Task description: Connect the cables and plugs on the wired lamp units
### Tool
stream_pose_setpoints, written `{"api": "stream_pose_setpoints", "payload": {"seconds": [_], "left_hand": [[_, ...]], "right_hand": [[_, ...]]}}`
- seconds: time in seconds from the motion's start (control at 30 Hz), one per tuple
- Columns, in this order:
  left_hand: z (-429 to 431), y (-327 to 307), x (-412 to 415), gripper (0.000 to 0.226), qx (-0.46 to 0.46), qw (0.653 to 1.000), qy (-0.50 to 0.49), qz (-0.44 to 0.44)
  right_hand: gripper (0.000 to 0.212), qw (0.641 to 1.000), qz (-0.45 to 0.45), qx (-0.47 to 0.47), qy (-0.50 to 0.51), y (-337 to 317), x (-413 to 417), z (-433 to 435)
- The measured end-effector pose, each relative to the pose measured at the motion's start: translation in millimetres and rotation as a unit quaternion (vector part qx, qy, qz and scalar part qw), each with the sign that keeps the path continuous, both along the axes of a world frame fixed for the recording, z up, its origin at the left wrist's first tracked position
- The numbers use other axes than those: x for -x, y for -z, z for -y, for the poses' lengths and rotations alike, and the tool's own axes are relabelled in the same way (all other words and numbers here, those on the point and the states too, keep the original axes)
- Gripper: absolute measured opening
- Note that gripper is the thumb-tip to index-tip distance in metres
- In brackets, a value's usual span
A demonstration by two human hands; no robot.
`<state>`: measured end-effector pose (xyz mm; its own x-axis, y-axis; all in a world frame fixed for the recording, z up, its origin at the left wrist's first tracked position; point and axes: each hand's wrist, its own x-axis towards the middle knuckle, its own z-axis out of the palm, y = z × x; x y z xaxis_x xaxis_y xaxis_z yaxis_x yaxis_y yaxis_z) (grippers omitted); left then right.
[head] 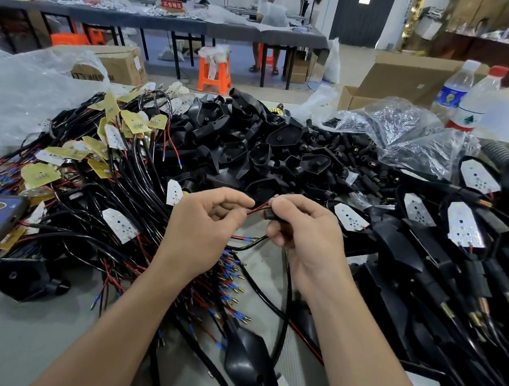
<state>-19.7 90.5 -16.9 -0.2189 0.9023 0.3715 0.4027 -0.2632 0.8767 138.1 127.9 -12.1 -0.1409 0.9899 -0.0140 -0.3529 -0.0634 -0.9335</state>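
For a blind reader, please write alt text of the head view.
The left hand pinches red and black wires; the right hand grips a small black plug. Heaps of wired LED boards and black lamp housings lie around them.

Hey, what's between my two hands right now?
In the head view, red and black wires bridge the gap, running from the left hand, which pinches them, to the small black plug held in the right hand.
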Motion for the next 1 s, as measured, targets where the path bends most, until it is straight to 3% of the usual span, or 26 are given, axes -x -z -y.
{"api": "stream_pose_setpoints", "payload": {"seconds": [0.17, 0.43, 0.63, 1.0], "left_hand": [[2, -3, -4, 0.028, 0.030, 0.999, -0.009, 0.012], [5, -5, -8, 0.026, 0.028, 0.994, -0.104, -0.020], [5, -5, -5, 0.019, 0.030, 0.993, -0.116, 0.007], [-1, -1, 1, 0.026, 0.012, 0.994, -0.103, 0.041]], "right_hand": [[0.017, 1.000, 0.016, -0.018, 0.002, -1, -1, 2], [0.034, 0.998, -0.055, 0.038, 0.009, -5, -4, -3], [0.026, 0.996, -0.065, 0.019, 0.065, -6, -9, -5], [0.018, 1.000, 0.016, -0.017, -0.010, -8, -13, -1]]}}
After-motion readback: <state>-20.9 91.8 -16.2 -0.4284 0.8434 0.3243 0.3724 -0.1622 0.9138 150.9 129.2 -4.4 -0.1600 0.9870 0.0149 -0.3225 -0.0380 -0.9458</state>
